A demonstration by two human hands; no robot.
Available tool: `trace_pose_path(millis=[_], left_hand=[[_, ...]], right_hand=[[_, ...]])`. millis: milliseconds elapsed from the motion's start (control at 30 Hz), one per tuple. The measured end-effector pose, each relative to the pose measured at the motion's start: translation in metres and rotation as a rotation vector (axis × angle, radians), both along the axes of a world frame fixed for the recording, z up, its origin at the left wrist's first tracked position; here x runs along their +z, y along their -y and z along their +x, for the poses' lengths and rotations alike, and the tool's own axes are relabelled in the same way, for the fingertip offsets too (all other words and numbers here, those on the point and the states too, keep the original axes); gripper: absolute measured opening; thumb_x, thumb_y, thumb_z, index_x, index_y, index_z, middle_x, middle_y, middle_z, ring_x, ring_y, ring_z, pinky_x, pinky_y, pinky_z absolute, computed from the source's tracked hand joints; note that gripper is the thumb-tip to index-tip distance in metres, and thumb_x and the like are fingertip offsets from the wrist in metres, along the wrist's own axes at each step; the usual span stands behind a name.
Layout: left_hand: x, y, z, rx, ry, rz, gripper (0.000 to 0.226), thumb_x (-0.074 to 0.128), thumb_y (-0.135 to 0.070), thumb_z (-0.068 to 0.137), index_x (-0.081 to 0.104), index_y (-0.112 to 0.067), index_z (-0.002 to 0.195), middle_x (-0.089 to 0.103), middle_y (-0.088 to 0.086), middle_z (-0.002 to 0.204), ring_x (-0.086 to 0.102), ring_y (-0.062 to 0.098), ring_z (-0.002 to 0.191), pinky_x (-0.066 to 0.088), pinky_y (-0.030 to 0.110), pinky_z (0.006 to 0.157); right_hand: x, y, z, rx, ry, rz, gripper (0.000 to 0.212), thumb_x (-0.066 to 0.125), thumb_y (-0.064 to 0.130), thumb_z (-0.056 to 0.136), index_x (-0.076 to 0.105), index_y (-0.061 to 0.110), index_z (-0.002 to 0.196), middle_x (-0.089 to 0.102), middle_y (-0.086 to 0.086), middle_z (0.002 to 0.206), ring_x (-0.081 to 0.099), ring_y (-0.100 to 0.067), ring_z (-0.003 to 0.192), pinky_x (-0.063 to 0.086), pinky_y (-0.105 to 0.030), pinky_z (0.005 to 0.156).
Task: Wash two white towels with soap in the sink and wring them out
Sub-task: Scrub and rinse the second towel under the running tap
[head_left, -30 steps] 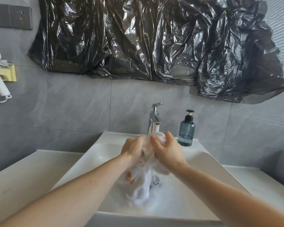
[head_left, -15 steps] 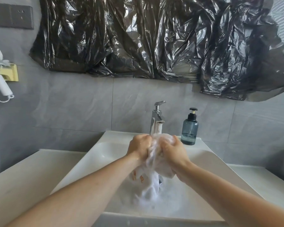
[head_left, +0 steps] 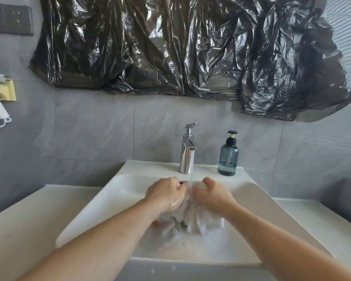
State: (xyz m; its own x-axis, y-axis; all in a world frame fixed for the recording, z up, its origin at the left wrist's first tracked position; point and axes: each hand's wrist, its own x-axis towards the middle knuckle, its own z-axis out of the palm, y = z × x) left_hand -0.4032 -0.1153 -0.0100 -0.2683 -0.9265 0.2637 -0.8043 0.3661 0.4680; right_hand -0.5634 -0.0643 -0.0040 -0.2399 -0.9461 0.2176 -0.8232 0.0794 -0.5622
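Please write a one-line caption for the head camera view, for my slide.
Both hands, left hand and right hand, grip a wet white towel under the running faucet in the sink.

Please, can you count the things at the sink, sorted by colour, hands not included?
White: 2, the towel and the sink
Silver: 1, the faucet
Blue-grey: 1, the soap bottle
Total: 4
A second towel cannot be told apart.

Left hand [head_left: 166,194] and right hand [head_left: 212,194] side by side, fingers curled, forearms converging.
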Motion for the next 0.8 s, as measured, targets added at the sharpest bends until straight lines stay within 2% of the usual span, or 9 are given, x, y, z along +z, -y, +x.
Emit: trace_pose_path(millis=[100,167,233,333,400,533,600,700,800], left_hand=[[-0.004,0.001,0.007,0.042,0.064,0.08,0.049,0.034,-0.069,0.099,0.053,-0.026,0.113,0.065,0.002,0.131,0.061,0.031,0.12,0.048,0.041,0.093],[-0.004,0.0,0.01,0.063,0.047,0.074,0.048,0.039,-0.069,0.097,0.048,-0.027,0.119,0.056,0.002,0.134,0.056,0.029,0.125,0.047,0.043,0.1],[-0.002,-0.003,0.013,0.047,0.037,0.05,0.045,0.046,-0.063,0.097,0.045,-0.026,0.122,0.051,0.001,0.134,0.05,0.027,0.129,0.045,0.044,0.105],[-0.001,-0.008,0.011,-0.042,0.049,0.093,0.052,0.05,-0.057,0.094,0.044,-0.026,0.135,0.047,0.003,0.143,0.046,0.028,0.133,0.042,0.045,0.11],[-0.001,-0.01,0.008,-0.1,0.092,0.159,0.069,0.055,-0.059,0.086,0.039,-0.029,0.145,0.042,0.003,0.149,0.043,0.029,0.136,0.042,0.046,0.11],[-0.005,-0.012,0.009,-0.144,0.285,0.25,0.112,0.078,-0.06,0.064,0.022,-0.034,0.157,0.033,-0.001,0.146,0.044,0.032,0.136,0.047,0.048,0.105],[-0.008,-0.009,0.011,-0.116,0.333,0.241,0.103,0.084,-0.054,0.062,0.032,-0.033,0.148,0.039,-0.001,0.137,0.053,0.029,0.125,0.052,0.043,0.096],[-0.012,-0.002,0.014,-0.078,0.315,0.209,0.062,0.08,-0.042,0.075,0.045,-0.026,0.123,0.054,0.004,0.122,0.058,0.03,0.112,0.047,0.036,0.079],[-0.014,0.001,0.014,-0.108,0.254,0.109,0.026,0.06,-0.037,0.09,0.051,-0.024,0.111,0.063,0.007,0.118,0.062,0.033,0.112,0.049,0.036,0.083]], right_hand=[[0.0,-0.008,0.002,0.095,-0.151,0.155,0.034,0.052,0.04,0.098,0.056,0.017,0.124,0.059,-0.008,0.121,0.054,-0.029,0.114,0.047,-0.036,0.092],[0.0,-0.012,0.004,0.135,-0.271,0.17,0.049,0.054,0.049,0.095,0.053,0.017,0.132,0.051,-0.006,0.128,0.046,-0.028,0.124,0.044,-0.041,0.105],[-0.003,-0.011,0.004,0.119,-0.232,0.161,0.079,0.065,0.065,0.076,0.044,0.022,0.139,0.047,-0.002,0.131,0.047,-0.027,0.127,0.045,-0.04,0.106],[-0.007,-0.01,0.006,0.136,-0.206,0.258,0.103,0.079,0.062,0.061,0.033,0.028,0.146,0.045,-0.001,0.133,0.052,-0.028,0.124,0.049,-0.04,0.102],[-0.009,-0.009,0.003,0.121,-0.249,0.296,0.1,0.076,0.062,0.056,0.035,0.026,0.139,0.049,-0.002,0.127,0.054,-0.027,0.12,0.051,-0.043,0.099],[-0.01,-0.01,-0.001,0.107,-0.204,0.31,0.08,0.065,0.046,0.068,0.037,0.021,0.139,0.051,-0.005,0.13,0.056,-0.03,0.116,0.052,-0.042,0.095],[-0.012,-0.006,-0.002,0.09,-0.194,0.29,0.072,0.069,0.039,0.075,0.039,0.021,0.138,0.052,-0.003,0.129,0.056,-0.028,0.113,0.052,-0.039,0.089],[-0.013,-0.002,-0.004,0.058,-0.193,0.229,0.062,0.07,0.037,0.078,0.042,0.023,0.131,0.056,0.002,0.113,0.058,-0.024,0.1,0.049,-0.034,0.074],[-0.01,-0.002,-0.003,0.001,-0.131,0.145,0.045,0.066,0.047,0.081,0.046,0.026,0.115,0.058,0.006,0.098,0.062,-0.023,0.09,0.049,-0.032,0.067]])
